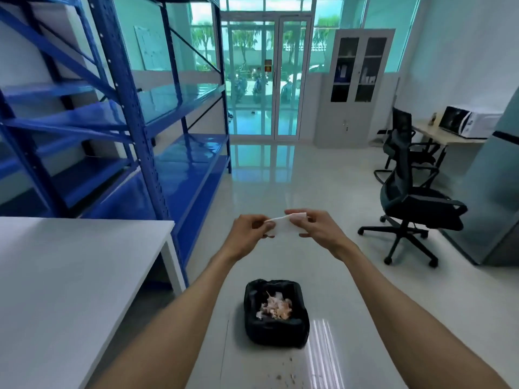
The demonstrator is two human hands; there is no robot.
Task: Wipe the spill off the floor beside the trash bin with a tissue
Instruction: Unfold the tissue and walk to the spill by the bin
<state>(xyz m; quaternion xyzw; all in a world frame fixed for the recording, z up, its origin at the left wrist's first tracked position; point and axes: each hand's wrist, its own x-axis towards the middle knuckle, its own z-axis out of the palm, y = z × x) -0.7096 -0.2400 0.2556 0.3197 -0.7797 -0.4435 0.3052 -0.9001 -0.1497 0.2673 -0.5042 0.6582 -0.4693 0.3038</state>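
Note:
A folded white tissue is held out at arm's length between my two hands, well above the floor. My left hand pinches its left edge and my right hand pinches its top right corner. Below them a small trash bin with a black liner stands on the pale tiled floor, holding crumpled pinkish-white waste. The spill, a scatter of small brownish crumbs and specks, lies on the floor in front of the bin, near the bottom edge of the view.
A white table fills the lower left, with blue metal shelving behind it. Two black office chairs stand at right beside a grey cabinet side. A glass door closes the far end.

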